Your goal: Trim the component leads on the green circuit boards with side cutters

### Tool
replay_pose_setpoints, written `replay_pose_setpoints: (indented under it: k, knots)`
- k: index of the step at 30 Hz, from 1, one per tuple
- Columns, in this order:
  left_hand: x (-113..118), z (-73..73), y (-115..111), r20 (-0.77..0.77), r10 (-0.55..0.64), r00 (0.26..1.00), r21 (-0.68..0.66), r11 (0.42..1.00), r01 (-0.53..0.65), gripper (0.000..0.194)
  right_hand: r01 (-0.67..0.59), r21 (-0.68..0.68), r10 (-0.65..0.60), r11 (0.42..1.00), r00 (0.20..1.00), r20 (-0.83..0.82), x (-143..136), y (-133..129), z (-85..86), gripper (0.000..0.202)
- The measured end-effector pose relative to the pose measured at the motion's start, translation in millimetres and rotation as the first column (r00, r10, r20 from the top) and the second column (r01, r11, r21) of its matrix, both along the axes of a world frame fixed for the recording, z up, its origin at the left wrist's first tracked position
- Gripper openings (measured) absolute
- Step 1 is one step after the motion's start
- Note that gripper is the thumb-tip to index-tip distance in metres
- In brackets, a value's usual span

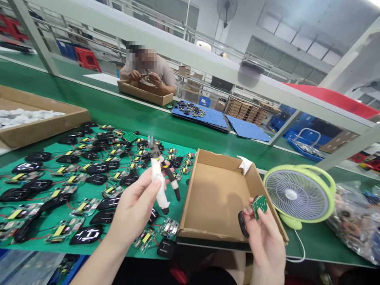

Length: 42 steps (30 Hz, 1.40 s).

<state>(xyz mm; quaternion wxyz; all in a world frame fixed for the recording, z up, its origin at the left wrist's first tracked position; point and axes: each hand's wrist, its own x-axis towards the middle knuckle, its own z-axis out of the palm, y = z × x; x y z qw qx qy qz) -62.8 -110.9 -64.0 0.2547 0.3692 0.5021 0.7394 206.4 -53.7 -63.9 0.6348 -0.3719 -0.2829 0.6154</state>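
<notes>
My left hand (141, 198) is closed around a pair of pliers (154, 152) with white wrapping on the handles, jaws pointing up and away. One handle stands apart from the other. Over the right side of a cardboard box (204, 233), my right hand (264, 233) grips a small green circuit board (260, 206) between thumb and fingers. A black plastic piece (242, 224) hangs at the same hand's fingers, with red wire between it and the board. Left of the box, many circuit boards (59, 231) wired to glossy black plastic housings (86, 234) lie on a green mat.
A green fan (292, 196) stands right of the box, beside a plastic bag of parts (350, 225). At far left sits a carton (44, 128) of white pieces. Across the bench, another person (162, 71) works over a cardboard tray (145, 93), near blue sheets (247, 128).
</notes>
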Motion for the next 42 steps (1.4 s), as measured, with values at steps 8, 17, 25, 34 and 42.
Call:
replay_pose_setpoints:
  k: [8, 17, 25, 34, 42]
  knots:
    - [7, 14.4, 8, 0.735, -0.043, 0.677, -0.004, 0.998, 0.067, 0.015, -0.016, 0.069, 0.013, 0.997, 0.999, 0.041, 8, 0, -4.3, 0.027]
    - [7, 16.5, 14, 0.928, -0.002, 0.372, -0.033, 0.996, 0.087, 0.033, 0.109, 0.032, -0.108, 0.994, 0.994, -0.034, -1, 4, -5.1, 0.023]
    - [18, 1.7, -2, 0.838, -0.217, 0.5, 0.026, 0.932, 0.361, 0.041, 0.155, 0.058, -0.153, 0.986, 0.987, -0.037, -10, 7, -5.7, 0.031]
    - [35, 10.4, -13, 0.663, -0.432, 0.612, -0.008, 0.813, 0.582, 0.065, 0.097, 0.263, -0.163, 0.96, 0.956, 0.242, -11, 7, -1.9, 0.04]
    - [34, 9.3, -1, -0.214, -0.41, 0.887, -0.415, 0.86, 0.297, 0.048, -0.126, 0.257, -0.021, 0.958, 0.864, 0.503, -9, 17, -4.8, 0.039]
